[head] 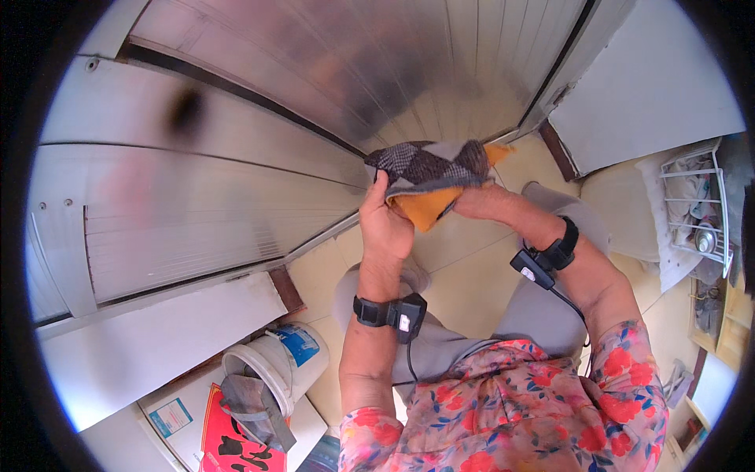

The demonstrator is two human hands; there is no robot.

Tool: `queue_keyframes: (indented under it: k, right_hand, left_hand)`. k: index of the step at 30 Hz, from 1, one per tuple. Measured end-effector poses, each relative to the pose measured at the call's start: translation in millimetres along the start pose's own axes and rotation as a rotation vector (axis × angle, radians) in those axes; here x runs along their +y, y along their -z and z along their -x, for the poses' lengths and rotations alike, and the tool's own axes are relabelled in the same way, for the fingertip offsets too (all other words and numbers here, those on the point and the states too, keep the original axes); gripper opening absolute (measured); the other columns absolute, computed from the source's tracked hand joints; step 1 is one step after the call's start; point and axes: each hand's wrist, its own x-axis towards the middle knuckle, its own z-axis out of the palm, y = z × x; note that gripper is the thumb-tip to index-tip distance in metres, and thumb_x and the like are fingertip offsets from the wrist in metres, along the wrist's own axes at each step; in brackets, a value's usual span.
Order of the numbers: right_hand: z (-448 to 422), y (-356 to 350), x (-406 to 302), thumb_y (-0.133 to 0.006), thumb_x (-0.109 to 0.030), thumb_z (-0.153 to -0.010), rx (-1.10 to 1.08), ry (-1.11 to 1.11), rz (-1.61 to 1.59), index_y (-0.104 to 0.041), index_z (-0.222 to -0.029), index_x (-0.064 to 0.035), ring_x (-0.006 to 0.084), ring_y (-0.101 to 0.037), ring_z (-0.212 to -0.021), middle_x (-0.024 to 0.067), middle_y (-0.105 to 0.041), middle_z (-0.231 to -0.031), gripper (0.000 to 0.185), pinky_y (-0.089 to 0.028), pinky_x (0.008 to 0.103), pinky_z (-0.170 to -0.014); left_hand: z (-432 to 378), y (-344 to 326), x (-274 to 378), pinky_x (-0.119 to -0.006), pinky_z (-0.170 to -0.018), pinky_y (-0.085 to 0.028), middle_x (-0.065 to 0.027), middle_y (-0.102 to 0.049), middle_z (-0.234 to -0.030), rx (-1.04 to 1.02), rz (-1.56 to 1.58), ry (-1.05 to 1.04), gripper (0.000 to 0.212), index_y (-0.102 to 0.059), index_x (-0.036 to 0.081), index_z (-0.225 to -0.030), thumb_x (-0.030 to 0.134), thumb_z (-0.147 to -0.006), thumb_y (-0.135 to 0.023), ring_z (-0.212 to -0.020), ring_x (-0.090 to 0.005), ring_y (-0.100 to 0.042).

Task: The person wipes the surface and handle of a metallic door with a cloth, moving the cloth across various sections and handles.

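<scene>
Held out in front of me is a folded cloth (433, 162), patterned in dark and grey diamonds, with a yellow-orange layer showing beneath it and at its right end. My left hand (386, 221) grips the cloth's near left edge, thumb on top. On the right, my right hand (475, 200) is at the cloth's underside, its fingers largely hidden by the fabric. Both forearms wear black straps with small boxes and cables. The cloth is above the tiled floor, close to a frosted panel door (424, 88).
A second ribbed panel (194, 206) stands at the left. A white bucket (312, 354) with grey sheet pieces in it sits at the lower left beside a red printed sheet (221, 436). At the right, a white wire basket (696, 218) holds a can and bags.
</scene>
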Motion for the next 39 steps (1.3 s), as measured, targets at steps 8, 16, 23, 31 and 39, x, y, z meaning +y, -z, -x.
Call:
queue_keyframes:
  k: [8, 16, 23, 31, 39]
  right_hand:
    - [-14.2, 33.1, -0.3, -0.042, -0.025, -0.091, 0.339, -0.741, -1.238, -0.052, -0.115, -0.0059, 0.0211, -0.052, -0.105, 0.0074, -0.055, -0.114, 0.032, -0.04, 0.0347, -0.092]
    - [-11.1, 58.9, -6.8, -0.056, -0.012, -0.082, 0.355, -0.79, -1.284, -0.055, -0.104, -0.0039, 0.0103, -0.054, -0.089, 0.0004, -0.056, -0.097, 0.023, -0.043, 0.0248, -0.077]
    - [-13.1, 100.8, -13.2, -0.049, -0.001, -0.079, 0.949, -0.446, -0.701, -0.054, -0.11, -0.0055, 0.0123, -0.056, -0.086, 0.0022, -0.058, -0.099, 0.032, -0.047, 0.0264, -0.073]
    - [-128.7, 138.4, -89.0, -0.055, -0.014, -0.075, 0.669, 0.215, 0.333, -0.054, -0.106, -0.0028, 0.0251, -0.047, -0.108, 0.0129, -0.049, -0.118, 0.033, -0.038, 0.0438, -0.091]
    - [-134.9, 174.2, -58.8, -0.056, -0.015, -0.07, 0.617, 0.341, 0.747, -0.053, -0.112, -0.0039, 0.0343, -0.035, -0.123, 0.0152, -0.04, -0.13, 0.043, -0.028, 0.0504, -0.099]
  left_hand:
    - [-7.9, -0.9, -7.9, -0.037, -0.075, -0.051, -0.0065, -0.06, -0.103, -0.082, -0.354, -0.042, 0.024, -0.052, 0.002, -0.107, 0.017, -0.089, -0.049, -0.089, -0.0185, -0.059]
    - [-6.6, -7.6, -11.0, -0.032, -0.072, -0.052, -0.01, -0.062, -0.102, -0.262, -0.745, 0.075, 0.032, -0.056, -0.003, -0.105, 0.024, -0.089, -0.049, -0.086, -0.0185, -0.061]
    - [-5.7, 4.5, -30.7, -0.036, -0.077, -0.046, -0.0128, -0.064, -0.094, -0.585, -1.673, -0.098, 0.041, -0.059, 0.002, -0.102, 0.038, -0.089, -0.045, -0.089, -0.0253, -0.06]
    - [-3.3, 7.9, -51.7, -0.044, -0.076, -0.045, -0.0157, -0.062, -0.096, -0.66, -2.221, -0.169, 0.035, -0.057, 0.004, -0.099, 0.035, -0.086, -0.046, -0.092, -0.032, -0.058]
    - [-1.7, -3.0, -56.0, -0.043, -0.076, -0.046, -0.0154, -0.062, -0.095, -0.657, -2.329, -0.198, 0.033, -0.057, 0.003, -0.098, 0.032, -0.086, -0.047, -0.092, -0.0308, -0.058]
